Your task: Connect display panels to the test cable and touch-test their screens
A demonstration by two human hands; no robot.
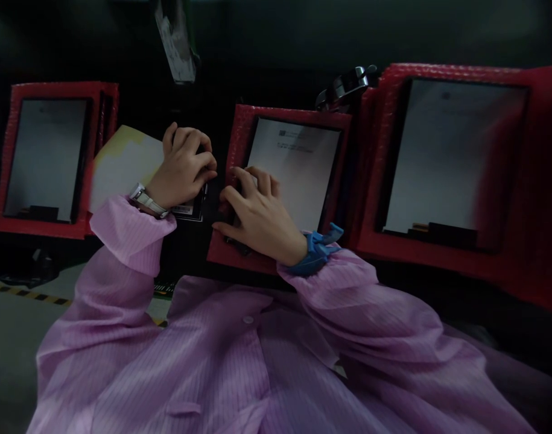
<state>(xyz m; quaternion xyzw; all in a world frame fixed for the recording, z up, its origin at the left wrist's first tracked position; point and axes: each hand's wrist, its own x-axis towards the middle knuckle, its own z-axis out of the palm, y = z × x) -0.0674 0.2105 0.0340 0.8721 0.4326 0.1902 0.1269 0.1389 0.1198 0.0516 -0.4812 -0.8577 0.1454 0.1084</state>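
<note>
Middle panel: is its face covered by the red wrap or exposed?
Exposed: the middle panel shows a pale face with printed lines, red wrap showing around it.

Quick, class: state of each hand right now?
Left hand: fingers curled; any hold can't be told.
Right hand: fingers bent near the left edge of the middle panel; grip unclear.

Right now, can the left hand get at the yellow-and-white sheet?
Probably yes: the left hand is close beside the yellow-and-white sheet, and nothing visible covers most of its face.
</note>
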